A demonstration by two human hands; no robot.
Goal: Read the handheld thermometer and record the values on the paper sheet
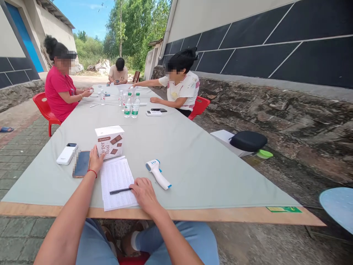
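My left hand (96, 162) is at the lower left edge of a white and brown box (110, 141), thumb on its front and fingers along its side. The box stands upright on the table, behind sheets of paper covered in rows of small writing (116, 176). A phone (81, 163) lies just left of that hand, partly blurred. My right hand (145, 193) rests at the papers' right edge, its curled fingers on the end of a black pen (120, 191) lying across the top sheet. A white and blue infrared thermometer (158, 173) lies right of the papers.
A white power bank (67, 154) lies to the left on the cloth-covered table (206, 184). Water bottles (135, 105) stand farther up it, with phones (159, 110) nearby. Three other people sit around the far part. A black case (248, 141) is beyond the right edge.
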